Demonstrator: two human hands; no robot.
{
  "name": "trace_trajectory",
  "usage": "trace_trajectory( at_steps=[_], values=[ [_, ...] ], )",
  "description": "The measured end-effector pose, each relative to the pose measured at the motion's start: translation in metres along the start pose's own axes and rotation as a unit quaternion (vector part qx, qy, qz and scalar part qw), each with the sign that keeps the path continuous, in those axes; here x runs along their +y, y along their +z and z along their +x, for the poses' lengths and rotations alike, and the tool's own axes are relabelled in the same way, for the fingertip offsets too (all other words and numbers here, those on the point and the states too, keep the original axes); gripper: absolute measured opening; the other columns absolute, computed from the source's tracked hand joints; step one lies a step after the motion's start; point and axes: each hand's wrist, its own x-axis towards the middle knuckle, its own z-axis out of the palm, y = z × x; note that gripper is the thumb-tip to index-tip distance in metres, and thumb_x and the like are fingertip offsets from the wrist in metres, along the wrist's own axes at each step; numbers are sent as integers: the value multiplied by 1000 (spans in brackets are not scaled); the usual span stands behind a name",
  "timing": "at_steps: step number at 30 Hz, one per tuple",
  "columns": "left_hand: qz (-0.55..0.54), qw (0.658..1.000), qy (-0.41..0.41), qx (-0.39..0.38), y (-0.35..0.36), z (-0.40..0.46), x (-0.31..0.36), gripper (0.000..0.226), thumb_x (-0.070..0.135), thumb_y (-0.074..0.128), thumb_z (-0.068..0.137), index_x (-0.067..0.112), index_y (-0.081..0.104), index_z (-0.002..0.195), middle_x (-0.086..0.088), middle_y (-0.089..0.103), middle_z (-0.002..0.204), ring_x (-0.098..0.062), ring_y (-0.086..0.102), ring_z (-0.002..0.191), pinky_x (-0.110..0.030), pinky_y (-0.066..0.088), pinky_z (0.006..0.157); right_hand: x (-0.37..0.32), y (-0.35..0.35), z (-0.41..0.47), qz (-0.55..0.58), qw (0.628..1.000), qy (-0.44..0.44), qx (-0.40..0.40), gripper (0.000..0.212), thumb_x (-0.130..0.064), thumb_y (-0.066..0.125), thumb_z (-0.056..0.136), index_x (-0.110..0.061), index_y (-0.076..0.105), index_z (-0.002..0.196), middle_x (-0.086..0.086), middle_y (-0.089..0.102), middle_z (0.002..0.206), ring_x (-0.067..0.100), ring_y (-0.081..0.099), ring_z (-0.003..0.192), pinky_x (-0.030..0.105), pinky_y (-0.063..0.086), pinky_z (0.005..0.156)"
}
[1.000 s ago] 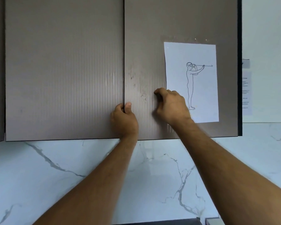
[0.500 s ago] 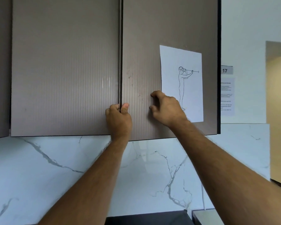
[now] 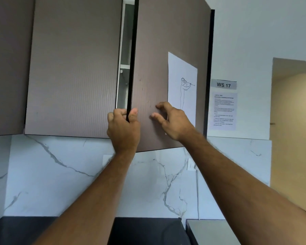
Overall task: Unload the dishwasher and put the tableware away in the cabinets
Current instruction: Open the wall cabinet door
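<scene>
Right cabinet door [image 3: 154, 50] ajar, tall free edge running vertical and standing just proud of the closed left cabinet door [image 3: 72, 68], hinges off to the right, so swing comes outward and rightward toward the head; narrow gap shows a sliver of shelf [image 3: 125, 64] inside, no tableware visible anywhere. Left hand [image 3: 123, 128], the nearer, wrapped round that free edge low down, thumb on the face; right hand [image 3: 173, 121] loose, fingertips [image 3: 153, 114] at the door face, holding nothing. Taped drawing sheet [image 3: 182, 80] beside the right grip, dark desk [image 3: 145, 230] below.

Both arms raised, hands at head height.
Left hand [image 3: 123, 127] curled in a grip; right hand [image 3: 172, 121] spread, fingertips [image 3: 153, 114] forward.
</scene>
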Motion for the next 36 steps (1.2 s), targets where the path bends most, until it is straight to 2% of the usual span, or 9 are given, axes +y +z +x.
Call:
trace_trajectory(
  at_steps=[8,13,17,20,22,24,26,30,36],
  values=[
    [-28,996,88,-19,-2,-88,108,27,42,67,87,17,59,90,10,51,87,-10,54,75,-28,36,65,-4,-88,-36,167,971,19,169,63,-70,52,84,-25,55,127,-7,62,124,11,59,111,35,50,96],
    [-59,993,93,-45,19,-138,160,27,43,68,84,20,56,88,8,57,88,-15,59,75,-29,44,62,16,-141,-67,214,957,52,190,65,-70,67,68,-38,56,123,-11,65,113,4,65,95,30,58,84],
    [-112,989,72,-64,38,-170,191,29,41,76,79,20,56,81,8,58,80,-10,55,66,-17,34,56,37,-181,-87,220,958,80,167,64,-55,80,67,-38,58,125,-7,70,109,6,69,93,35,61,77],
    [-138,985,47,-94,55,-190,209,28,39,77,77,21,56,81,7,58,80,-14,57,64,-27,45,56,48,-203,-103,209,959,82,173,55,-36,79,76,-32,60,127,-9,73,96,4,69,86,26,58,69],
    [-145,983,32,-109,66,-202,220,28,39,78,74,23,56,81,9,56,86,-17,59,67,-34,50,57,57,-216,-113,189,961,97,175,44,-31,75,77,-34,64,120,-11,73,79,8,69,72,30,57,68],
    [-144,982,50,-109,77,-214,229,29,41,79,72,24,58,80,10,52,99,-16,61,74,-33,51,57,68,-227,-120,163,964,112,178,27,-27,70,77,-34,69,104,-12,70,70,11,67,66,37,59,70],
    [-136,982,67,-116,88,-224,238,27,41,78,70,25,59,80,10,54,112,-15,63,77,-27,47,57,80,-235,-124,134,965,130,183,22,-24,66,73,-31,70,94,-11,73,79,13,70,75,42,60,78],
    [-105,976,103,-158,111,-239,257,25,41,74,72,27,61,89,5,62,87,-22,64,70,-29,45,55,107,-255,-133,116,956,184,198,25,-17,65,77,-22,69,101,-9,75,90,10,71,85,39,58,86],
    [-50,971,140,-189,140,-253,273,32,38,65,76,31,61,107,6,63,87,-19,67,67,-27,46,53,140,-271,-138,81,943,237,219,14,-22,64,79,-22,66,92,-4,74,90,18,71,86,43,58,86]
  ],
)
